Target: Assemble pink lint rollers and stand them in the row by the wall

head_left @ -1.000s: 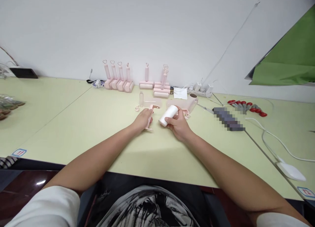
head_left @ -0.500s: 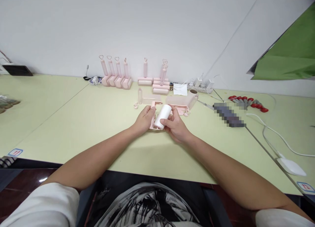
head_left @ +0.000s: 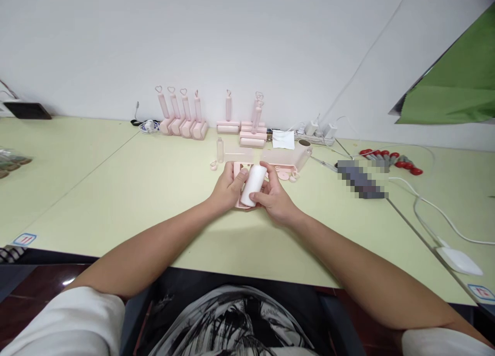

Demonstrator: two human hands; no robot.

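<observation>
My left hand (head_left: pixel 229 189) grips a pink lint roller frame (head_left: pixel 238 205) at its left side. In my right hand (head_left: pixel 275 195) is a white lint roll (head_left: pixel 253 185), tilted with its top leaning right, thumb on its lower part. The roll lies against or partly within the frame; whether it is seated I cannot tell, as my fingers hide the contact. Just beyond my hands lie a translucent pink cover (head_left: pixel 279 156), a pink tube handle (head_left: pixel 220 151) and a small pink loop piece (head_left: pixel 213 166). Another pink case part (head_left: pixel 285 171) rests behind my right hand.
Several assembled pink lint rollers (head_left: pixel 186 125) stand along the wall, with more rollers (head_left: pixel 252 139) at the centre back. A power strip (head_left: pixel 315 138) with chargers, a blurred dark object (head_left: pixel 359 180), red-ended items (head_left: pixel 410 168) and a white cable (head_left: pixel 436 212) occupy the right.
The pink frame has turned in my left hand, and the white roll has come closer to it, shifting slightly left. Both hands keep their grip.
</observation>
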